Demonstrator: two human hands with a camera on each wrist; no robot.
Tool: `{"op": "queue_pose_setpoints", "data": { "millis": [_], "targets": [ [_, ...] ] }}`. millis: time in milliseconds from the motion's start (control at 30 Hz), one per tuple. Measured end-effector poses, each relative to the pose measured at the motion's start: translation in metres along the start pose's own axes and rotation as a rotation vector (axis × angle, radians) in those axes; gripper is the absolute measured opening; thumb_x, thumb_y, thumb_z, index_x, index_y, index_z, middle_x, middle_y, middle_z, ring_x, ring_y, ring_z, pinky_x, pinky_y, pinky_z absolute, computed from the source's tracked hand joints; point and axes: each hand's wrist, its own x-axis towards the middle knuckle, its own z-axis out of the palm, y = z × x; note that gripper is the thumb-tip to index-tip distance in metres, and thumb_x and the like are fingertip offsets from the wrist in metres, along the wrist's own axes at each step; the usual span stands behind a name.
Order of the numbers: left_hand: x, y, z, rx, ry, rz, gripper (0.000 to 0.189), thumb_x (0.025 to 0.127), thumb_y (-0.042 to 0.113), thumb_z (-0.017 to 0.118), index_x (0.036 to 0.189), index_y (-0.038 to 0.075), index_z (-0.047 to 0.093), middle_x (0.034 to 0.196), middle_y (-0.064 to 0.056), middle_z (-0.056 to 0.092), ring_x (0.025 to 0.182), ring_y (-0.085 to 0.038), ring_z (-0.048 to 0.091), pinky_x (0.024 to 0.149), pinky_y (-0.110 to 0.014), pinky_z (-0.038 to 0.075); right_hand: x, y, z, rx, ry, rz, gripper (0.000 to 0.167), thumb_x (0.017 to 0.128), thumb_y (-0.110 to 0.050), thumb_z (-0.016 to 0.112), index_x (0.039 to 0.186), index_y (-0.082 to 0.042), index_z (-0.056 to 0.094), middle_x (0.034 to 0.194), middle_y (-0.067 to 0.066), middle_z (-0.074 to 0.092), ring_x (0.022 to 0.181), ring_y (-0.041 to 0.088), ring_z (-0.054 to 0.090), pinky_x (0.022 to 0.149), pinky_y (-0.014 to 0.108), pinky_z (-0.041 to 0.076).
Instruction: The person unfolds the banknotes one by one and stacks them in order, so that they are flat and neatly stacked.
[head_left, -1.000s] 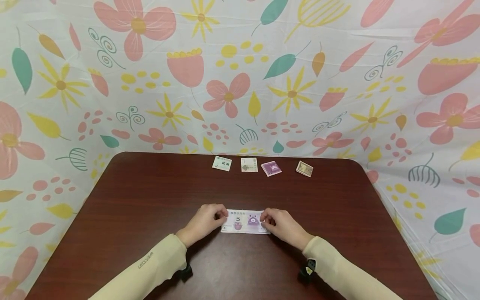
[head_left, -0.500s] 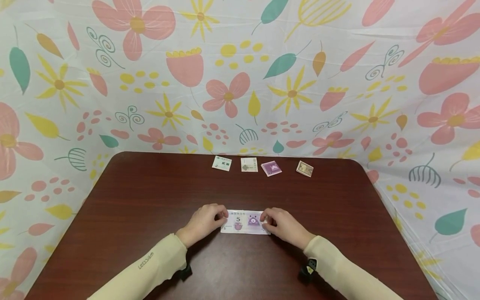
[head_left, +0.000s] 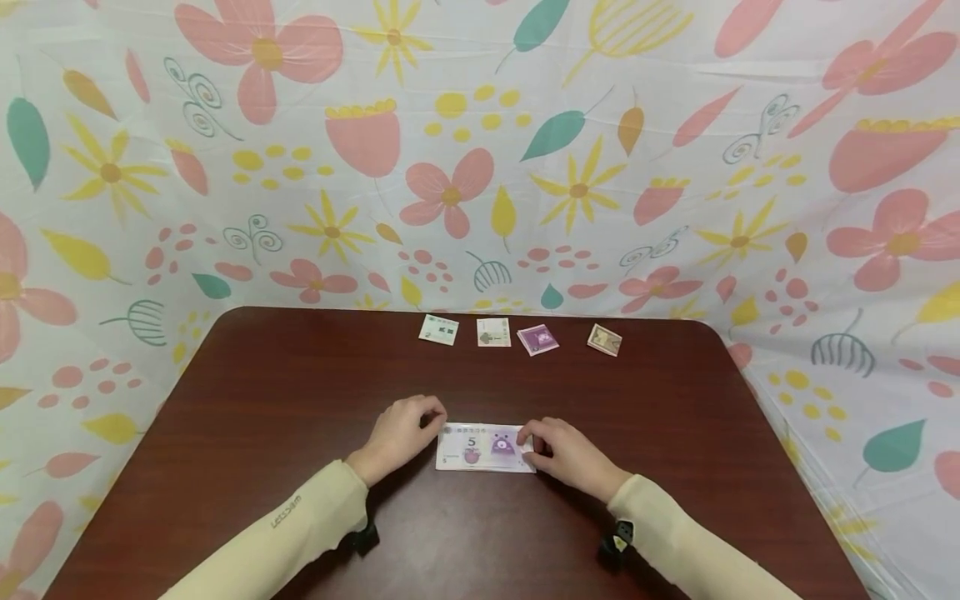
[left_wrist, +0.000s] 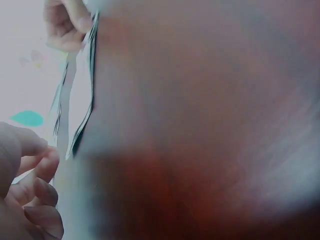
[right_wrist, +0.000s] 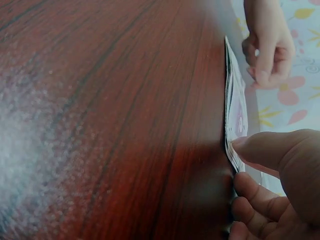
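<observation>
Head view: right hand [head_left: 567, 454] clamped on banknotes [head_left: 483, 450]; left hand [head_left: 401, 432] beside, curled together.

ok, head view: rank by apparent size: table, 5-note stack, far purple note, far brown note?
1. table
2. 5-note stack
3. far purple note and far brown note: too alike to rank

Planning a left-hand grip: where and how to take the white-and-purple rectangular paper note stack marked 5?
I'd probably bring the left hand in from the left and pinch the stack by its short left edge, top and underside: that end is uncovered, the stack thin, and the right hand grips the other end.
</observation>
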Motion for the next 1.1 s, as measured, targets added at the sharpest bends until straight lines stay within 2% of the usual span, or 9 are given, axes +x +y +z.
{"op": "queue_pose_setpoints", "data": {
  "millis": [100,300,433,667,767,933,1100],
  "targets": [
    [0.017,-0.007,-0.005,-0.017,0.034,-0.037,0.006,0.097,0.014,0.072,0.093,0.018,0.076,0.095,0.001,0.074,0.085,-0.018,0.070,0.073,-0.041,0.056,0.001,0.000,0.000,-0.009,0.007,-0.009,0.018,0.093,-0.011,0.077,0.106,-0.017,0.069,0.082,-0.008,0.053,0.079,0.009,0.049,0.071,0.026,0.044],
    [0.052,-0.022,-0.016,-0.099,0.083,-0.139,0.009,0.100,0.019,0.069,0.101,0.014,0.076,0.098,-0.001,0.075,0.076,-0.018,0.063,0.067,-0.038,0.051,0.002,-0.002,-0.002,-0.016,0.017,-0.023,0.018,0.093,-0.011,0.077,0.107,-0.016,0.069,0.082,-0.007,0.053,0.079,0.010,0.050,0.072,0.027,0.044],
    [0.070,-0.030,-0.022,-0.093,0.090,-0.184,0.013,0.102,0.023,0.067,0.103,0.014,0.076,0.098,-0.003,0.075,0.074,-0.019,0.062,0.064,-0.036,0.047,0.004,-0.003,-0.002,-0.009,0.009,-0.027,0.018,0.093,-0.010,0.078,0.107,-0.015,0.069,0.082,-0.007,0.053,0.079,0.009,0.049,0.072,0.027,0.044],
    [0.091,-0.045,-0.023,0.010,0.084,-0.241,0.017,0.103,0.024,0.067,0.111,0.011,0.074,0.095,-0.006,0.072,0.069,-0.022,0.061,0.060,-0.038,0.047,0.003,-0.002,-0.001,0.000,0.008,-0.026,0.018,0.092,-0.010,0.078,0.107,-0.016,0.068,0.082,-0.009,0.053,0.080,0.008,0.049,0.073,0.027,0.044],
    [0.098,-0.050,-0.022,0.024,0.114,-0.285,0.018,0.103,0.024,0.065,0.110,0.009,0.073,0.093,-0.008,0.071,0.068,-0.025,0.062,0.061,-0.041,0.048,0.000,0.000,0.000,0.006,0.010,-0.016,0.018,0.093,-0.010,0.078,0.106,-0.017,0.068,0.082,-0.009,0.053,0.080,0.008,0.049,0.072,0.027,0.044],
    [0.108,-0.057,-0.019,0.030,0.159,-0.353,0.019,0.104,0.024,0.063,0.108,0.008,0.071,0.098,-0.010,0.072,0.075,-0.030,0.065,0.068,-0.046,0.052,-0.002,0.002,0.001,0.010,0.007,-0.028,0.018,0.093,-0.012,0.078,0.107,-0.018,0.068,0.083,-0.008,0.054,0.080,0.008,0.049,0.072,0.026,0.044],
    [0.118,-0.058,-0.016,0.041,0.151,-0.384,0.024,0.104,0.031,0.064,0.109,0.008,0.071,0.102,-0.013,0.070,0.077,-0.032,0.065,0.070,-0.048,0.052,-0.003,0.003,0.000,0.008,0.009,-0.041,0.019,0.093,-0.012,0.078,0.108,-0.017,0.068,0.083,-0.008,0.054,0.081,0.009,0.049,0.073,0.026,0.044]
  ]
}}
